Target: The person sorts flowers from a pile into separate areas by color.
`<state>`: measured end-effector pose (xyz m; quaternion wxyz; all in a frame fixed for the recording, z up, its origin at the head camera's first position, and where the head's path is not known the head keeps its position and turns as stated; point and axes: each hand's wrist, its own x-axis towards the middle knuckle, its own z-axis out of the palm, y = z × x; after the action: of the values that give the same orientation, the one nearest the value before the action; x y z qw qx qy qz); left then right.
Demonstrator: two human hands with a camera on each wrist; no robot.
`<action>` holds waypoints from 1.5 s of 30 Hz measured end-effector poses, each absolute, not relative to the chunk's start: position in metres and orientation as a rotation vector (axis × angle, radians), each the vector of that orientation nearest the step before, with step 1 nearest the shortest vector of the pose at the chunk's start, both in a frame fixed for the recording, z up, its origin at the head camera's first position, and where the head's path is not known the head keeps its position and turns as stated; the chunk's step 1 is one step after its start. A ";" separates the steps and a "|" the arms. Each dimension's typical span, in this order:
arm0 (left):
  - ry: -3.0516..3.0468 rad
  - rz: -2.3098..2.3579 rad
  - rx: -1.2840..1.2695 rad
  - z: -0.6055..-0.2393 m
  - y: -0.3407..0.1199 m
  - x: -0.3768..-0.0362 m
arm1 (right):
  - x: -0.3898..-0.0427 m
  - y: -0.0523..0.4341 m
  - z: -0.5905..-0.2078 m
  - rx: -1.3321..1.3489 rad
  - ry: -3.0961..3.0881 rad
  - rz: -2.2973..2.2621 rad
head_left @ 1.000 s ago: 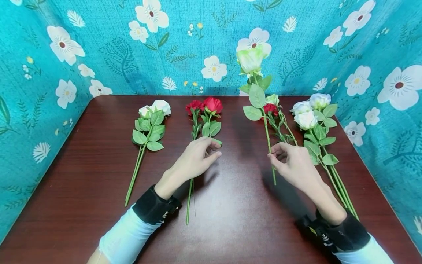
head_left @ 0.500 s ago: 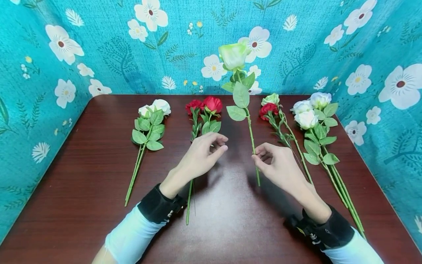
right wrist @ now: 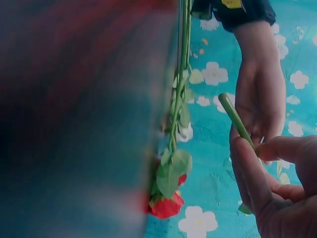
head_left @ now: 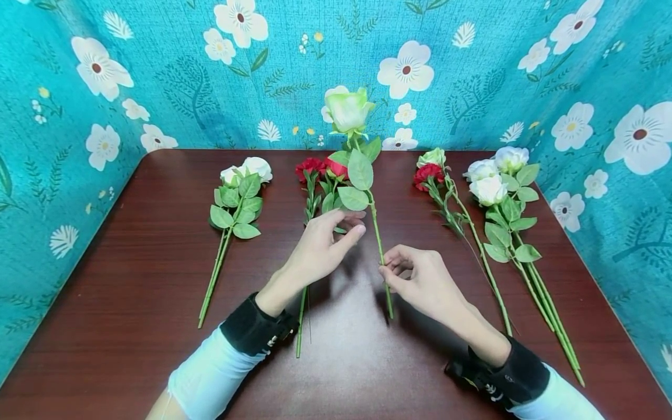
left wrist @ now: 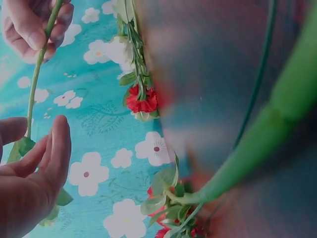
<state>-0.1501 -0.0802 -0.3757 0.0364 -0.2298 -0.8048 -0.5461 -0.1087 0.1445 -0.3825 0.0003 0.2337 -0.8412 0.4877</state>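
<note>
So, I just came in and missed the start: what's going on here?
A person's right hand pinches the stem of a green-tinged white rose, holding it bloom upward. The left hand is beside it, not gripping it. On the dark brown table lie two red flowers near the left hand, leafy white roses farther left, and, to the right, a ruffled red flower, a pale green rose and leafy white flowers.
</note>
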 end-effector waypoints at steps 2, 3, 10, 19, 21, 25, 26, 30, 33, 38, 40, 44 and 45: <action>-2.439 -1.814 -0.677 -0.376 -0.079 -0.150 | -0.107 0.142 -0.384 0.734 -2.640 1.558; -2.418 -1.882 -0.662 -0.376 -0.079 -0.149 | -0.105 0.140 -0.384 0.731 -2.639 1.566; -2.357 -2.033 -0.593 -0.373 -0.078 -0.148 | -0.099 0.132 -0.389 0.737 -2.627 1.640; -2.290 -2.199 -0.539 -0.371 -0.076 -0.147 | -0.095 0.126 -0.390 0.755 -2.629 1.703; -2.278 -2.232 -0.532 -0.371 -0.076 -0.146 | -0.095 0.127 -0.390 0.755 -2.634 1.696; -2.281 -2.255 -0.518 -0.371 -0.075 -0.146 | -0.095 0.127 -0.390 0.756 -2.645 1.680; -2.281 -2.260 -0.516 -0.371 -0.075 -0.146 | -0.095 0.127 -0.390 0.757 -2.648 1.677; -2.262 -2.319 -0.508 -0.371 -0.074 -0.147 | -0.094 0.127 -0.388 0.765 -2.659 1.663; -2.265 -2.354 -0.498 -0.371 -0.073 -0.146 | -0.094 0.127 -0.387 0.765 -2.663 1.647; -2.300 -2.379 -0.502 -0.371 -0.071 -0.145 | -0.094 0.128 -0.384 0.729 -2.636 1.644; -2.297 -2.388 -0.520 -0.372 -0.070 -0.144 | -0.094 0.128 -0.383 0.702 -2.615 1.689; -2.301 -2.377 -0.540 -0.373 -0.068 -0.143 | -0.094 0.127 -0.382 0.642 -2.577 1.858; -2.309 -2.369 -0.541 -0.373 -0.068 -0.142 | -0.094 0.127 -0.382 0.629 -2.569 1.903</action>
<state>-0.1420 -0.0682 -0.3730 -0.1049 -0.1605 -0.6850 -0.7029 -0.0940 0.1272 -0.3823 -0.0583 0.1928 -0.7870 0.5831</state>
